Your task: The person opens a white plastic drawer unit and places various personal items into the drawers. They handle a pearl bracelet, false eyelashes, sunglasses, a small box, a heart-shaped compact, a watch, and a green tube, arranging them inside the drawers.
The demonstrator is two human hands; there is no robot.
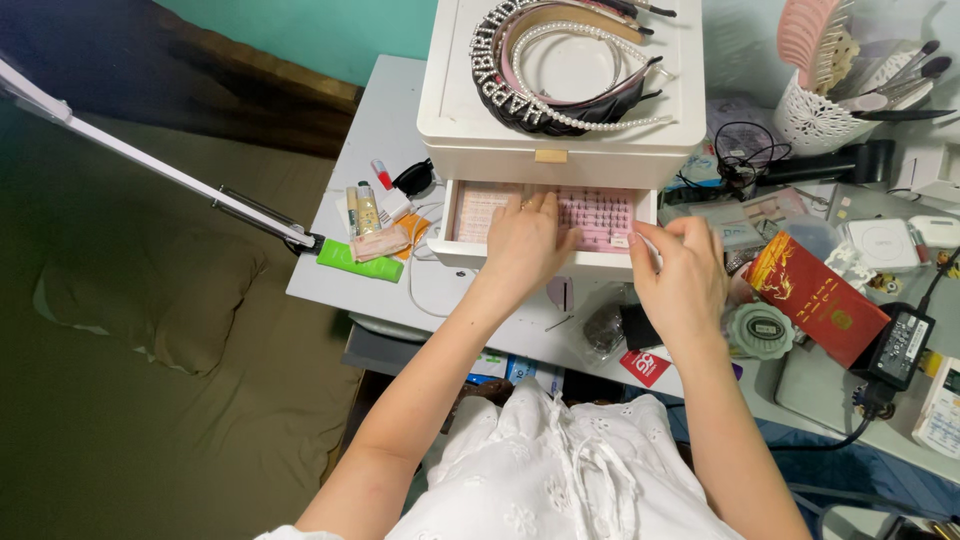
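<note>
A white drawer box point(560, 150) stands on a white desk point(372, 130), with its lower drawer point(470, 256) pulled out. Inside the drawer lie pink trays of small items point(600, 215). My left hand point(525, 240) rests palm down inside the drawer on those trays, fingers together. At the drawer's right front corner, my right hand point(680, 275) has its fingers curled on the edge. Several headbands point(570, 65), one beaded with pearls, lie on top of the box.
Small tubes and a green case point(358, 260) lie left of the drawer. A red packet point(815, 295), a round green tin point(760, 330), a black power adapter point(900, 345) and a white brush holder point(815, 120) crowd the right. A bed with a pillow point(150, 300) lies left.
</note>
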